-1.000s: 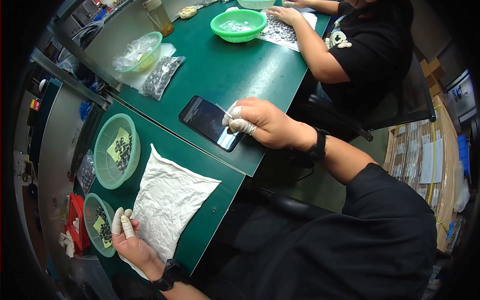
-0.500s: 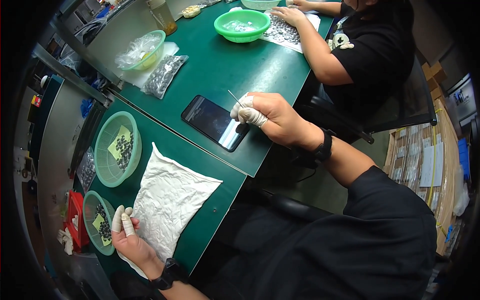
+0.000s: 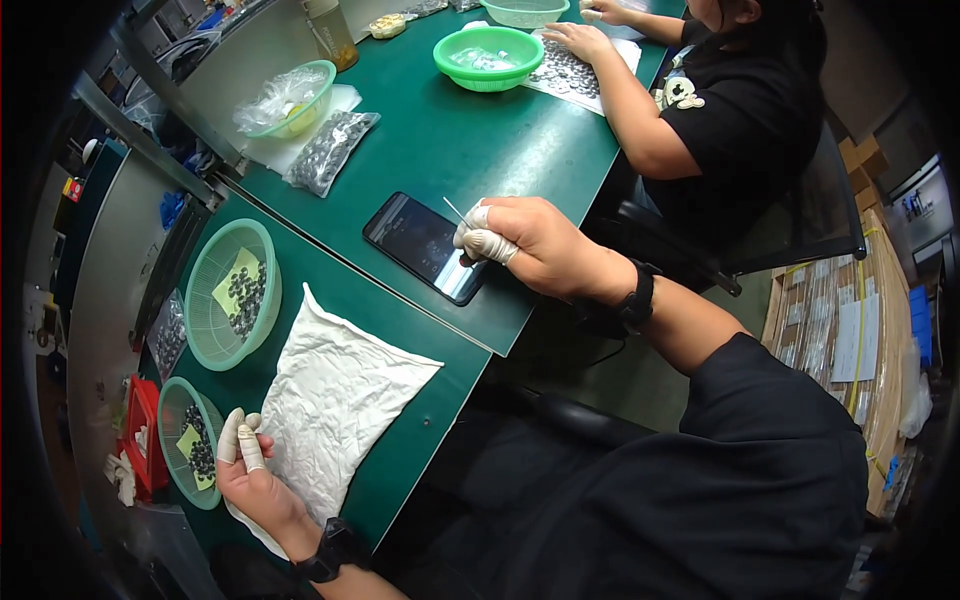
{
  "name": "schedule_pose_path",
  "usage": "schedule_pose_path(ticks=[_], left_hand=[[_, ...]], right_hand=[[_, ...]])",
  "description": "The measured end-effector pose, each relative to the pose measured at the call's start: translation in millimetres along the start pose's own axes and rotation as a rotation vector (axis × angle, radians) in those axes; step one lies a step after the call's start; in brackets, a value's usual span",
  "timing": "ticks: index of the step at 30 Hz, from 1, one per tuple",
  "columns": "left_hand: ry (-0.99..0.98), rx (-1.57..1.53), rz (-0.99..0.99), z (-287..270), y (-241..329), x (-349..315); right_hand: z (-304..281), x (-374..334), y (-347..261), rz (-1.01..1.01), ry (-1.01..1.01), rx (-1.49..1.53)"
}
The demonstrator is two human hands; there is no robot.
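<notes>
White finger cots cover fingertips on both hands. My right hand (image 3: pixel 525 243) is closed around a thin metal rod-like tool (image 3: pixel 454 209) whose tip points up and left, above a dark phone (image 3: pixel 420 245). Its other end is hidden in the grip. At the lower left, my left hand (image 3: pixel 256 480) has thumb and fingertips pinched together; anything between them is too small to make out. It is over the left edge of a crumpled white cloth (image 3: pixel 335 385), beside a small green basket (image 3: pixel 177 405) holding small dark round parts (image 3: pixel 203 455) and a yellow note.
A larger green basket (image 3: pixel 205 300) of similar parts stands beyond. Farther back are a bag of dark parts (image 3: pixel 333 150), a basket with plastic bags (image 3: pixel 322 95) and a bright green basket (image 3: pixel 492 78). Across the green table (image 3: pixel 420 130), a co-worker's hand (image 3: pixel 580 42) touches parts on a white sheet.
My right hand has moved a little left and down with the thin tool, farther over the phone. My left hand keeps its pinch in nearly the same place.
</notes>
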State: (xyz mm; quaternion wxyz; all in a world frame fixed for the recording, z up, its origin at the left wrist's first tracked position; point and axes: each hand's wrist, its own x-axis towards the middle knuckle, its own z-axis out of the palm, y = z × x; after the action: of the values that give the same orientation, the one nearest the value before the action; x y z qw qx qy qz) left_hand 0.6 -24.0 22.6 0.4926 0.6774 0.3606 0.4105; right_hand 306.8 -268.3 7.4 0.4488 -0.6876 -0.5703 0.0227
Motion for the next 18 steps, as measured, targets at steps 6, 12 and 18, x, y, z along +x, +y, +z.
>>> schedule_pose_path(ticks=[6, 12, 18], left_hand=[[0.008, 0.007, 0.004, 1, 0, 3], [0.005, -0.003, -0.006, -5, -5, 7], [0.029, -0.147, 0.013, 0, -8, 8]], right_hand=[[1, 11, -27, 0.008, 0.061, 0.219], [59, 51, -89, 0.124, -0.188, 1.151], [144, 99, -125, 0.317, -0.453, 1.463]])
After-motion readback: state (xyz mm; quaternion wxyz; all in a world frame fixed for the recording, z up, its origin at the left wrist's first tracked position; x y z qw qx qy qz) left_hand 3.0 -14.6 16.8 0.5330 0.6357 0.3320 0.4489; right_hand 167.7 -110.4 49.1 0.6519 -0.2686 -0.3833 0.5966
